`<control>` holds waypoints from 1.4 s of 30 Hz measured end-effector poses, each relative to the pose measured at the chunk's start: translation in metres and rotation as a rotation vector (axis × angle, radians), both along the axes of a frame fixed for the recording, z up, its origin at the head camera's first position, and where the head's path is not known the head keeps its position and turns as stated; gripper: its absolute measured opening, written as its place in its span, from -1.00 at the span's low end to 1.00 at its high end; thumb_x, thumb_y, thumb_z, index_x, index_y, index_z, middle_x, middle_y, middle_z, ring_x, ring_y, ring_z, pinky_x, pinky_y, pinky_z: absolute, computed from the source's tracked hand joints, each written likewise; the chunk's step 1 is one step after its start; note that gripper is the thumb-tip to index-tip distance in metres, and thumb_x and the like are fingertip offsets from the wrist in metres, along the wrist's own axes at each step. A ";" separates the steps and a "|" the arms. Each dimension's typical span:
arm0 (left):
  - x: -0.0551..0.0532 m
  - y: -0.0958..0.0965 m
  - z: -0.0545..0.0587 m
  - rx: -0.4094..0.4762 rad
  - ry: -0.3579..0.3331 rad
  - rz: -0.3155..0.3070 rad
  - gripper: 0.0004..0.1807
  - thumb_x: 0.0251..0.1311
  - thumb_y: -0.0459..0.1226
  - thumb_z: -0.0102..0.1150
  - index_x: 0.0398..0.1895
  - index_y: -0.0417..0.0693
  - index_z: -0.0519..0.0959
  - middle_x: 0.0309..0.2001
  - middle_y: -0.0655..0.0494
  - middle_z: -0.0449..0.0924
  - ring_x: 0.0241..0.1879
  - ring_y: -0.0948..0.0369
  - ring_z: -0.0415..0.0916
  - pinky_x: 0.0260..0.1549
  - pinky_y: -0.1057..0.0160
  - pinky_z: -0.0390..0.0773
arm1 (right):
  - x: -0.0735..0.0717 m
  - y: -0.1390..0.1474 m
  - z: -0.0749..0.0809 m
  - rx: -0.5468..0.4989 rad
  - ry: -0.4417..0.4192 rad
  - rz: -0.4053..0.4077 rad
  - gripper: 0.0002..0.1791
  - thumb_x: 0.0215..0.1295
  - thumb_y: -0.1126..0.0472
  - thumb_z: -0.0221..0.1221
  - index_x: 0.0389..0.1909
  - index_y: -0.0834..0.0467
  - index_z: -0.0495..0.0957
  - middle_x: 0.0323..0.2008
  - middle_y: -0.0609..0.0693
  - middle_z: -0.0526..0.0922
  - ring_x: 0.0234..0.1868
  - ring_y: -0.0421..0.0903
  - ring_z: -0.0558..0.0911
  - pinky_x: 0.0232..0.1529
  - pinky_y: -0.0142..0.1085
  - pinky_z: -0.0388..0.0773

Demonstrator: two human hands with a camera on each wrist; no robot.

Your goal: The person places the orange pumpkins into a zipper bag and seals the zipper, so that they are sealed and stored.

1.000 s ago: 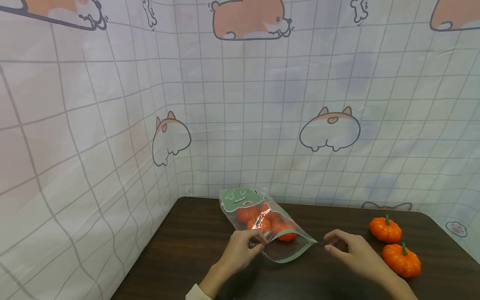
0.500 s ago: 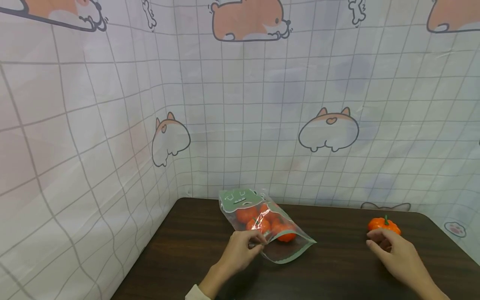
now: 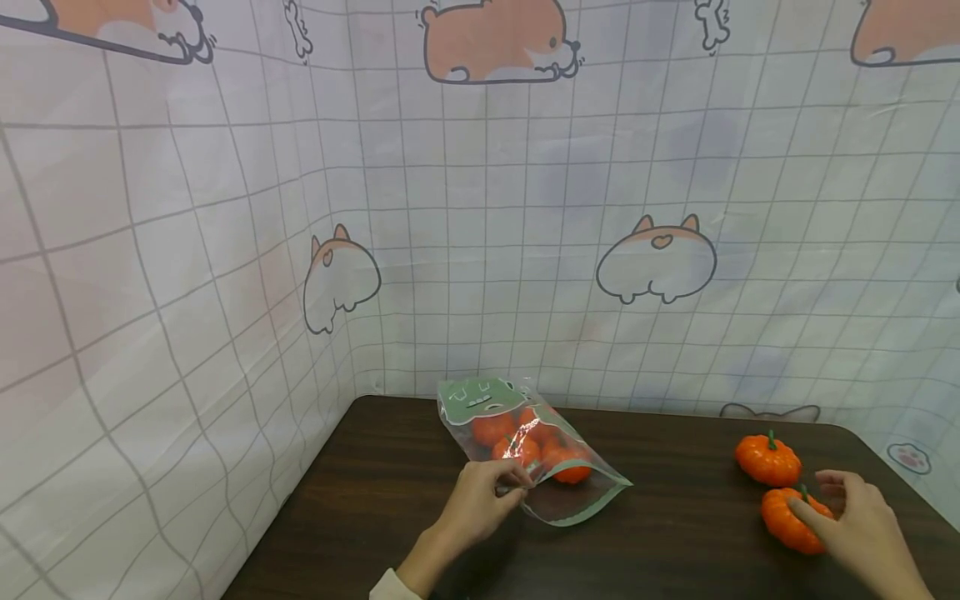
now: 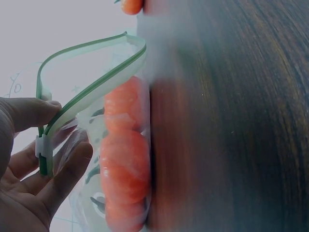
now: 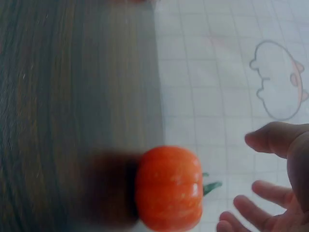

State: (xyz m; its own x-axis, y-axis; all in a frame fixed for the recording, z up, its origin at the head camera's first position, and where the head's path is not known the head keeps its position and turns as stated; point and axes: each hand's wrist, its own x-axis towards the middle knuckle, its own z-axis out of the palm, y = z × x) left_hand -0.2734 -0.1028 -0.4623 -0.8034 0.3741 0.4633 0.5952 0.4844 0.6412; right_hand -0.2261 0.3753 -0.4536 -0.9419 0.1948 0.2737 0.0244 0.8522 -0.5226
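A clear zip bag with green print [image 3: 476, 400] lies on the table, holding several small orange pumpkins. My left hand [image 3: 480, 498] pinches its mouth edge between thumb and fingers; the left wrist view shows a white slider [image 4: 43, 146] there and the green-rimmed mouth [image 4: 99, 84] gaping. My right hand [image 3: 862, 521] is over the nearer loose pumpkin [image 3: 787, 527], thumb overlapping it and fingers spread at its far right. In the right wrist view, a gap shows between the fingers and that pumpkin's green stem [image 5: 211, 187].
A second loose pumpkin [image 3: 767, 460] sits just behind the nearer one, at the right of the dark wooden table [image 3: 675, 542]. A white gridded sheet with cartoon dogs [image 3: 540, 208] hangs behind the table and along its left side.
My right hand has moved rightward from beside the bag's mouth, passing in front of the pumpkins, to the nearer loose one. The left hand and bag stay put.
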 end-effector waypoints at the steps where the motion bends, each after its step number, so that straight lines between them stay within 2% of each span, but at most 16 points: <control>1: 0.000 0.000 0.000 0.000 0.001 0.000 -0.88 0.18 -0.43 0.38 -0.30 -0.04 0.72 -0.27 0.16 0.82 -0.24 0.39 0.72 -0.22 0.41 0.66 | 0.000 0.003 -0.001 0.001 -0.041 -0.004 -0.18 0.43 -0.10 0.20 0.23 0.59 0.23 0.04 0.62 0.39 -0.07 0.39 0.50 -0.15 0.16 0.46; 7: 0.000 0.000 0.001 0.003 0.004 -0.003 -0.90 0.19 -0.43 0.38 -0.29 -0.07 0.72 -0.27 0.15 0.82 -0.24 0.37 0.72 -0.21 0.36 0.69 | -0.001 0.015 -0.011 -0.034 -0.245 0.023 0.02 0.40 -0.21 0.20 0.26 0.68 0.08 0.10 0.70 0.22 0.06 0.50 0.37 -0.04 0.23 0.43; 9: 0.000 0.000 0.001 0.000 0.006 0.000 -0.89 0.18 -0.44 0.39 -0.30 -0.05 0.72 -0.27 0.15 0.82 -0.24 0.37 0.72 -0.21 0.36 0.68 | -0.001 0.018 -0.014 -0.037 -0.289 0.045 0.07 0.39 -0.25 0.19 0.28 0.69 0.05 0.11 0.73 0.19 0.10 0.53 0.28 -0.05 0.28 0.46; 12: 0.001 0.000 0.001 -0.004 0.007 0.005 -0.88 0.17 -0.44 0.39 -0.31 -0.03 0.72 -0.27 0.16 0.82 -0.24 0.38 0.72 -0.22 0.40 0.66 | -0.001 0.022 -0.019 -0.033 -0.331 0.070 0.13 0.37 -0.30 0.18 0.29 0.69 0.00 0.14 0.76 0.14 0.14 0.57 0.18 0.00 0.38 0.41; 15: 0.001 -0.001 0.000 -0.004 0.006 0.007 -0.87 0.17 -0.43 0.39 -0.31 -0.02 0.72 -0.27 0.17 0.82 -0.24 0.39 0.72 -0.22 0.42 0.65 | -0.003 0.025 -0.023 -0.012 -0.344 0.072 0.17 0.34 -0.32 0.19 0.29 0.70 -0.03 0.15 0.79 0.11 0.14 0.61 0.18 0.03 0.44 0.38; 21: 0.000 -0.001 -0.001 -0.003 0.002 0.009 -0.86 0.17 -0.42 0.40 -0.32 0.02 0.72 -0.28 0.19 0.82 -0.24 0.41 0.71 -0.23 0.40 0.66 | -0.008 0.032 -0.031 0.019 -0.347 0.106 0.18 0.33 -0.30 0.22 0.31 0.71 -0.04 0.17 0.84 0.08 0.13 0.69 0.25 0.05 0.44 0.40; 28: -0.001 -0.001 -0.002 -0.001 0.002 0.006 -0.85 0.17 -0.43 0.39 -0.32 0.03 0.72 -0.28 0.18 0.82 -0.24 0.40 0.71 -0.22 0.37 0.67 | -0.015 0.038 -0.038 0.035 -0.325 0.177 0.10 0.31 -0.18 0.29 0.30 0.70 0.02 0.14 0.82 0.20 0.04 0.57 0.48 -0.10 0.23 0.57; 35: -0.001 -0.001 -0.001 0.015 0.004 0.000 -0.86 0.17 -0.43 0.39 -0.31 0.01 0.72 -0.28 0.17 0.82 -0.24 0.38 0.72 -0.21 0.37 0.68 | -0.015 0.039 -0.039 0.024 -0.366 0.161 0.14 0.31 -0.20 0.30 0.32 0.68 -0.03 0.17 0.80 0.20 0.05 0.57 0.50 -0.09 0.24 0.55; 42: -0.001 -0.001 0.000 0.009 -0.001 0.009 -0.87 0.19 -0.41 0.39 -0.31 0.04 0.72 -0.28 0.20 0.81 -0.24 0.38 0.72 -0.20 0.32 0.70 | -0.016 0.039 -0.039 0.017 -0.360 0.135 0.18 0.23 -0.26 0.34 0.32 0.66 0.01 0.16 0.76 0.25 0.00 0.49 0.55 -0.14 0.17 0.57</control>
State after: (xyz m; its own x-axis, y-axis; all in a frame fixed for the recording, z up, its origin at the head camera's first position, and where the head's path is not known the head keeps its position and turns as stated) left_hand -0.2743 -0.1042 -0.4627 -0.8073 0.3626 0.4655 0.5900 0.4839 0.6463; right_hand -0.2418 0.4144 -0.4921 -0.9951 0.0610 -0.0772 0.0910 0.8687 -0.4869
